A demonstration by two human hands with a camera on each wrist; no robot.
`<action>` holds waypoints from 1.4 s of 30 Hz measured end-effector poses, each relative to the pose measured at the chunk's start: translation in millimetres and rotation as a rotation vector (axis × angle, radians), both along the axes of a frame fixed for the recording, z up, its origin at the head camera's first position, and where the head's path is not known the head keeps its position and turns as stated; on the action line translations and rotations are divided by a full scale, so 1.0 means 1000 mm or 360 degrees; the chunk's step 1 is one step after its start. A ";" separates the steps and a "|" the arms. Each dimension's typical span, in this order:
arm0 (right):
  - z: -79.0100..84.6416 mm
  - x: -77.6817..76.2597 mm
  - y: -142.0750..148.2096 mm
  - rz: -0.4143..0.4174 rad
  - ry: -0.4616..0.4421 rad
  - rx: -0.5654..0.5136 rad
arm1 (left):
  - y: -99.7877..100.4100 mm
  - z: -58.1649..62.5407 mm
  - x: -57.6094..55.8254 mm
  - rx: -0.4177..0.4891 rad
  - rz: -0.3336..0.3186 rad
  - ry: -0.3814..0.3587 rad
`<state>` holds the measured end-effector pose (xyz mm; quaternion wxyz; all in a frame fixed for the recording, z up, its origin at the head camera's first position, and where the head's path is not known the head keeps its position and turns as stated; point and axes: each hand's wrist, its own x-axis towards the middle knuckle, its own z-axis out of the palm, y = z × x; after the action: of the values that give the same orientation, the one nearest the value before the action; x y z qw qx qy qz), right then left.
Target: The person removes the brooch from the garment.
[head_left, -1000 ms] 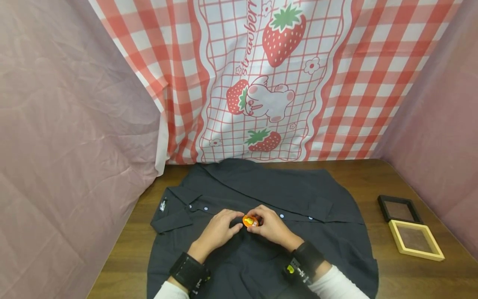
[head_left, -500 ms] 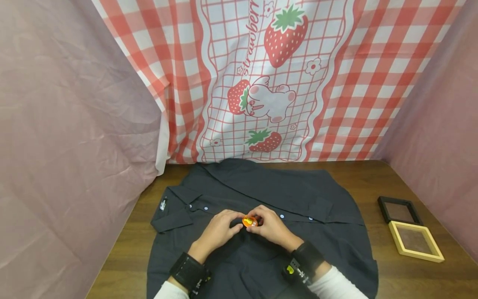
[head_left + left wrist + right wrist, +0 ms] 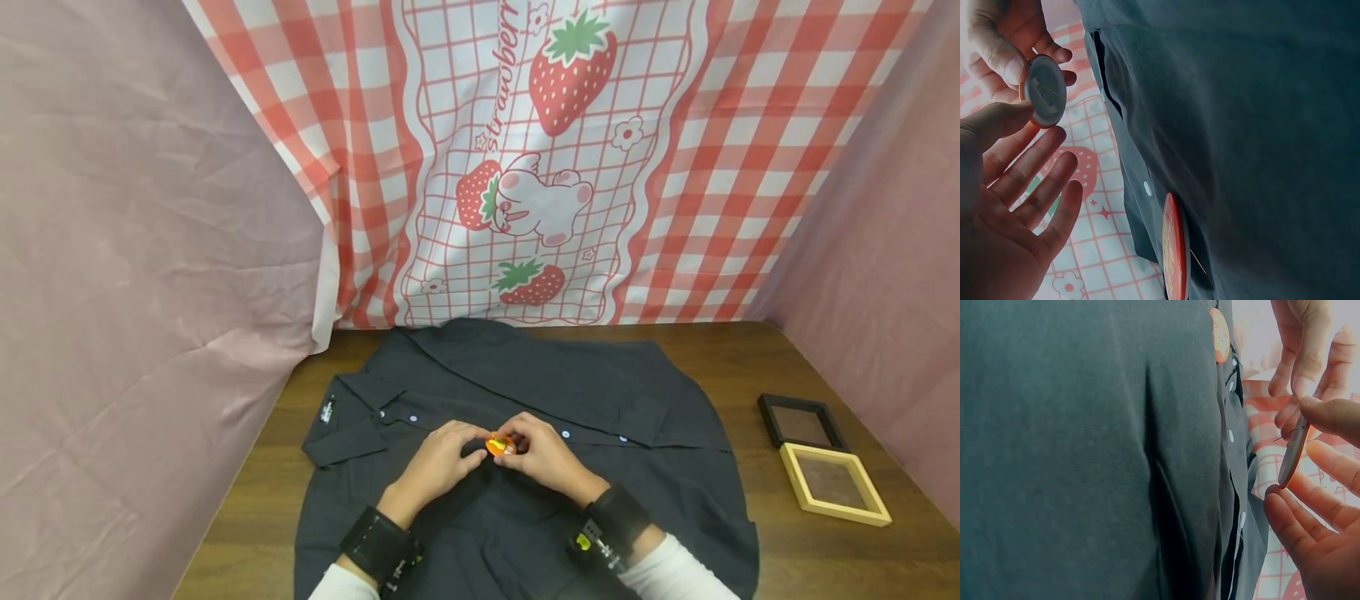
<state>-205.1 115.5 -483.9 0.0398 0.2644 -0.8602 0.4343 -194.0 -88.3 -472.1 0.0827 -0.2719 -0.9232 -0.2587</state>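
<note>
Pink cloth (image 3: 150,292) drapes the left side, a strawberry-print cloth (image 3: 562,150) covers the back, and more pink hangs on the right. Wooden counter (image 3: 240,517), dark shirt (image 3: 517,533) spread over it, collar (image 3: 345,425) off to the left. Next along is a second badge (image 3: 1174,247) with a red rim, near the buttons; can't tell if it's pinned on. Then the left hand (image 3: 435,458): thumb and index right at the edge of an orange badge (image 3: 501,446), other fingers spread loose. Honestly can't tell whether it's pinching or just touching. That orange badge is between the two hands, just above the shirt, printed front up, with a thin pin (image 3: 1054,92) sticking out from the grey back. On its other side the right hand (image 3: 551,454) has it gripped between thumb and fingers. Far right, a black frame (image 3: 769,419) lies flat beside a yellow frame (image 3: 847,512).
</note>
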 end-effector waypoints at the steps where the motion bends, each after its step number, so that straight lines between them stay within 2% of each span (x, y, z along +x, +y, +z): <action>1: 0.000 0.000 0.000 0.0002 0.0003 -0.0006 | 0.000 0.000 0.000 -0.0002 -0.0001 0.0005; 14: -0.002 0.001 0.000 0.0040 0.0001 -0.0062 | 0.001 0.001 0.001 0.0048 -0.0003 0.0129; 42: -0.005 0.000 0.003 0.0091 0.0046 -0.0117 | 0.002 0.001 0.000 0.0036 0.0024 0.0128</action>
<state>-205.4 118.4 -489.0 0.0494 0.2935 -0.8350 0.4628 -193.7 -86.1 -470.9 0.1247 -0.2740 -0.9182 -0.2575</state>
